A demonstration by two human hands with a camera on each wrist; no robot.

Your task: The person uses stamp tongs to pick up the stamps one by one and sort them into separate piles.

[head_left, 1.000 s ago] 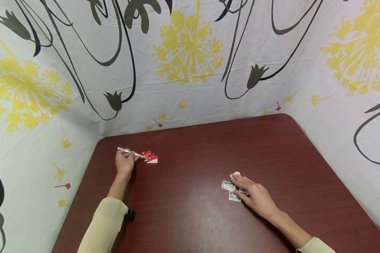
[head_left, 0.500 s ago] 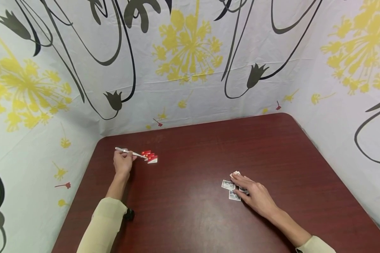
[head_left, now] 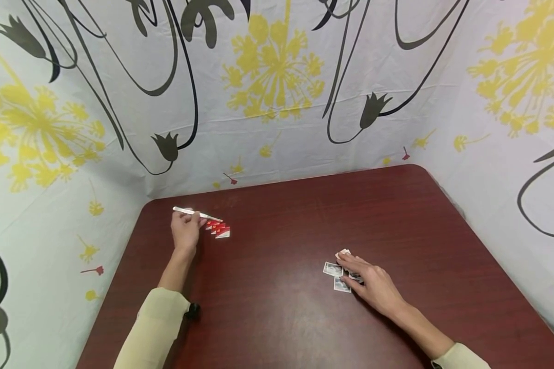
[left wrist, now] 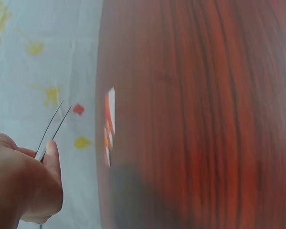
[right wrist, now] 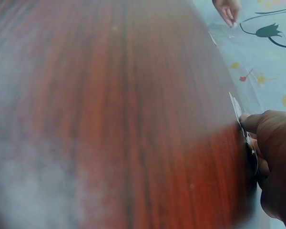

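Note:
My left hand (head_left: 185, 231) pinches a pair of silvery tweezers (head_left: 195, 212) between thumb and fingers. In the left wrist view the two tips of the tweezers (left wrist: 62, 121) stand apart with nothing between them. Just below the tips lies an overlapping row of small red-and-white stamps (head_left: 222, 232). My right hand (head_left: 374, 288) rests with extended fingers on several small grey picture stamps (head_left: 333, 269) with white borders. Its fingers partly cover them, and a pale one (head_left: 344, 252) shows by the fingertips. In the right wrist view the thumb touches the edge of the stamps (right wrist: 236, 109).
The dark red wooden table (head_left: 277, 318) spreads under both hands. A white cloth wall (head_left: 286, 148) with yellow and grey flower prints rises behind the table and along both sides. A black band (head_left: 193, 310) sits at the left sleeve.
My left hand first drew back slightly left, then moved up and right, lifting the tweezers away from the red-and-white stamps. The right hand and its stamps stayed put.

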